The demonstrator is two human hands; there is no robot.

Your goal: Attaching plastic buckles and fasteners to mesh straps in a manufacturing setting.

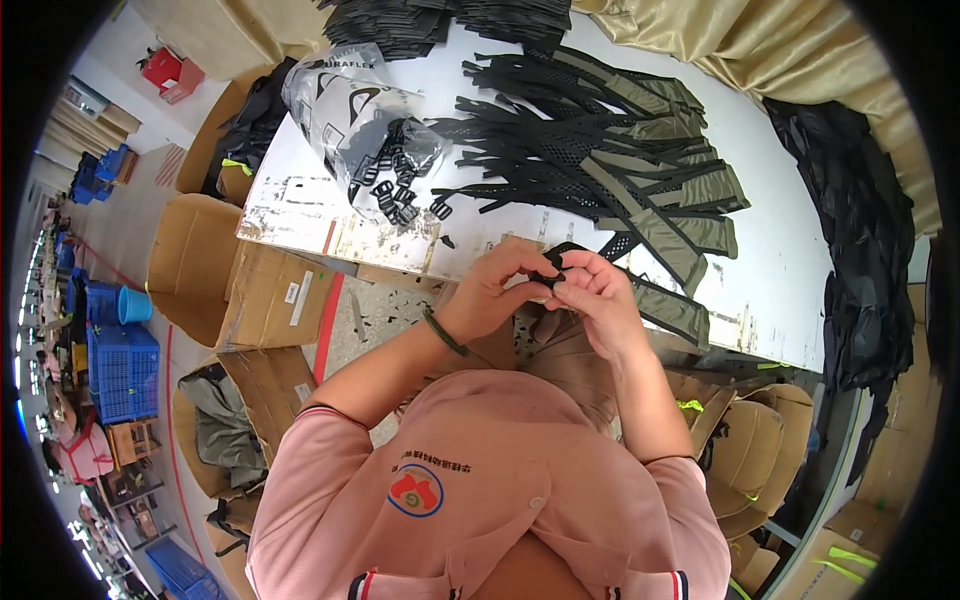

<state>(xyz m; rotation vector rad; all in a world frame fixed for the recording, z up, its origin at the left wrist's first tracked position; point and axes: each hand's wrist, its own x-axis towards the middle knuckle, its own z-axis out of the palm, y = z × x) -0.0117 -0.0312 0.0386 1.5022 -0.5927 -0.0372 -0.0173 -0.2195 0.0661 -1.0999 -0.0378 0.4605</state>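
Both hands meet at the near edge of the table. My left hand [494, 292] pinches the black end of a strap [568, 250] between thumb and fingers. Pressed against the same end, my right hand [603, 298] has its fingertips closed on it. A small dark part sits between the fingertips, too covered to tell whether it is a buckle. From the hands the strap runs right to an olive fabric panel [672, 312] on the table edge. Loose black plastic buckles [397, 205] lie ahead and to the left, spilling from a clear plastic bag [345, 110].
A pile of black mesh straps with olive panels [640, 150] covers the middle and right of the white table [290, 205]. Stacked black strips [400, 30] lie at its far edge. Cardboard boxes [275, 295] stand left; another box [765, 440] is at the right.
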